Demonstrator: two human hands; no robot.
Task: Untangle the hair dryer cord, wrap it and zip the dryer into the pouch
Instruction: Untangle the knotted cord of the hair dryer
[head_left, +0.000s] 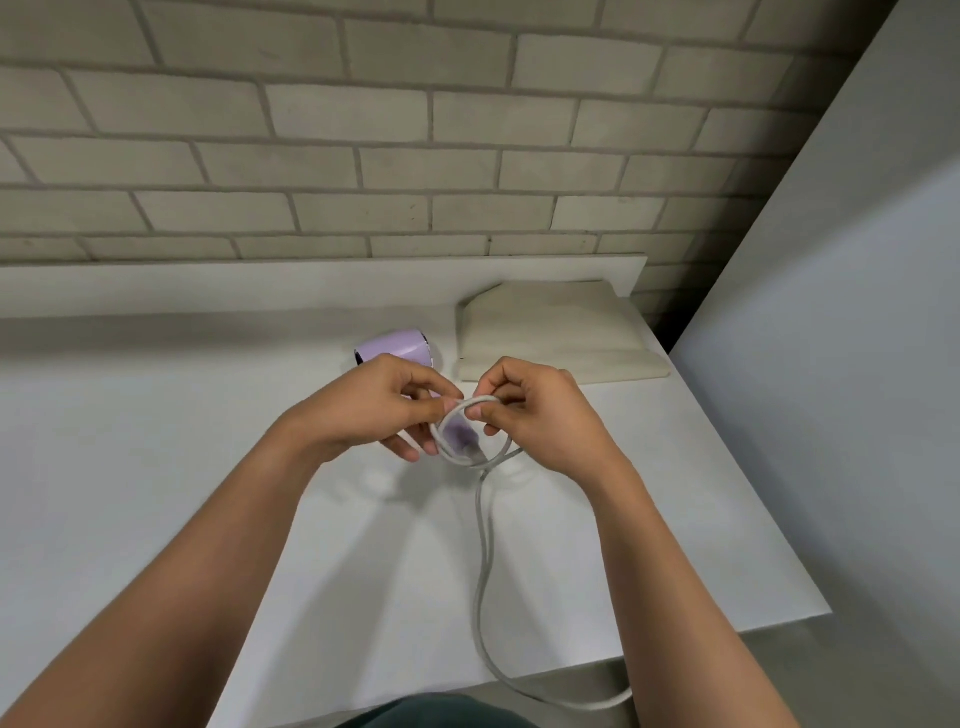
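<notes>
A lilac hair dryer (396, 347) lies on the white table (156, 467), its barrel partly hidden behind my left hand. Its grey cord (483, 561) runs from a small loop between my hands down the table and over the front edge. My left hand (379, 410) pinches the left side of that loop. My right hand (535, 415) pinches the loop's top with thumb and forefinger. Through the loop a bit of the dryer's lilac handle shows. The cream fabric pouch (556, 332) lies flat behind my right hand.
A grey brick wall (363, 156) stands behind the table. A plain grey panel (857, 364) rises along the table's right side. The table's right edge runs diagonally close to my right arm.
</notes>
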